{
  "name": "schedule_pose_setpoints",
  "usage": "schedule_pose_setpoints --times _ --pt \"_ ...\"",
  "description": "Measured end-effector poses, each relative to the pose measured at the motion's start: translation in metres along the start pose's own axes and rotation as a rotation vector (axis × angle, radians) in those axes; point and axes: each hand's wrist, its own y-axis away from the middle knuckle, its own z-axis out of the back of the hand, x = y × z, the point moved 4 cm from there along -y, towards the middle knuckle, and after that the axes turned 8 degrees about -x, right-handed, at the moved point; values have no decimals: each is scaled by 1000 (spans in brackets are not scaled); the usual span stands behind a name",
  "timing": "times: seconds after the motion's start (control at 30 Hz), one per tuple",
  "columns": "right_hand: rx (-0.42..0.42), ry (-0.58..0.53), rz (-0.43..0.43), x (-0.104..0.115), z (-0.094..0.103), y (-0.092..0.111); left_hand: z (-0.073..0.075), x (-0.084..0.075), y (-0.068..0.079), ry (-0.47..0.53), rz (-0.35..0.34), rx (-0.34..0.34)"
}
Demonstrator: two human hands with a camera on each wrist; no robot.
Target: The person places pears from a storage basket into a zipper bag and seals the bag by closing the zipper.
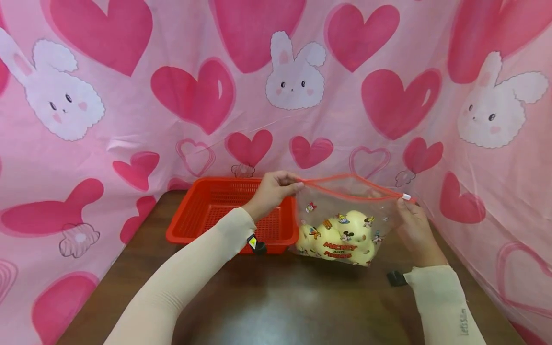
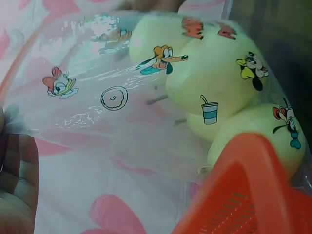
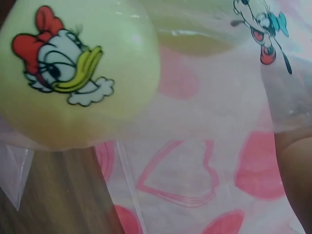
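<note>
A clear zip bag (image 1: 310,220) with cartoon prints and a red zip strip hangs between both hands. Several pale yellow-green round fruits (image 2: 209,73) with thin stems lie in its bottom. My left hand (image 1: 276,188) pinches the left end of the zip strip. At the opposite end, my right hand (image 1: 416,227) grips the top corner, just below the white slider (image 1: 406,196). Between the hands the mouth's two edges stand apart. In the right wrist view one fruit (image 3: 122,97) shows close up through the plastic.
A red plastic basket (image 1: 174,232) with slotted walls stands on the brown wooden table (image 1: 267,311), left of the bag. Its right rim is beside the bag. A pink curtain (image 1: 254,115) with hearts and rabbits hangs behind the table and along its sides.
</note>
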Motion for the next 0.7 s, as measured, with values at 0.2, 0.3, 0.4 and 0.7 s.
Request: schedule_pose_setpoints --times 0.2,0.3,0.4,0.7 --pt "115 32 -3 14 2 -1 -1 -18 22 0 -62 14" --pt "133 48 7 21 0 1 -1 -28 32 5 -101 11" --pt "161 72 15 29 -3 4 3 -36 39 8 -135 14" --pt "297 352 -110 47 -17 18 27 -50 74 -25 -172 8"
